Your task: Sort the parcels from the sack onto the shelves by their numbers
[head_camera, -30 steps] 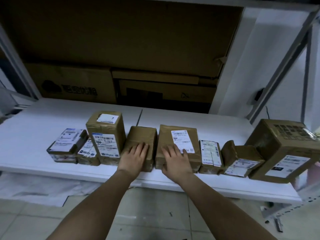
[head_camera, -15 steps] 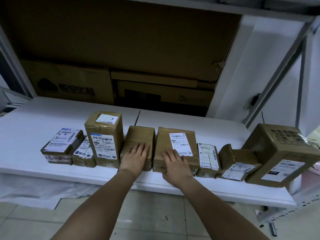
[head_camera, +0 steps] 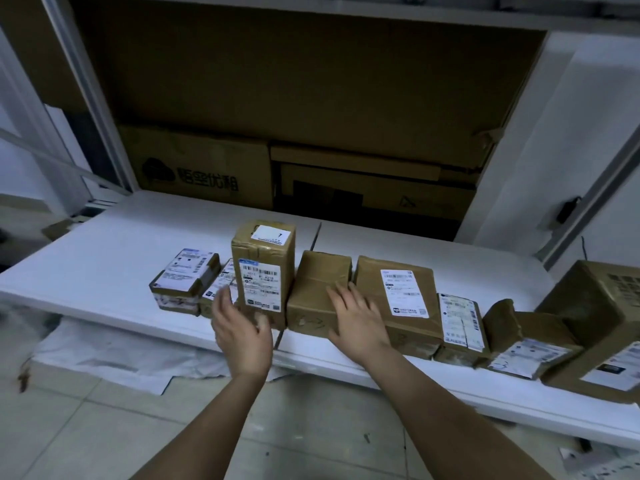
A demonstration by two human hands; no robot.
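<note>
Behind my shelf a big flattened cardboard sheet (head_camera: 304,88) leans upright, filling the back; below it I see a carton with dark printed characters and a cloud-like logo (head_camera: 197,171), and just right of that, flatter cartons (head_camera: 374,188) stacked in shadow; a small black box (head_camera: 566,210) hangs by the slanted grey brace at right; under me, pale floor tiles (head_camera: 311,431); crumpled white sheeting (head_camera: 114,355) lies low at left.
</note>
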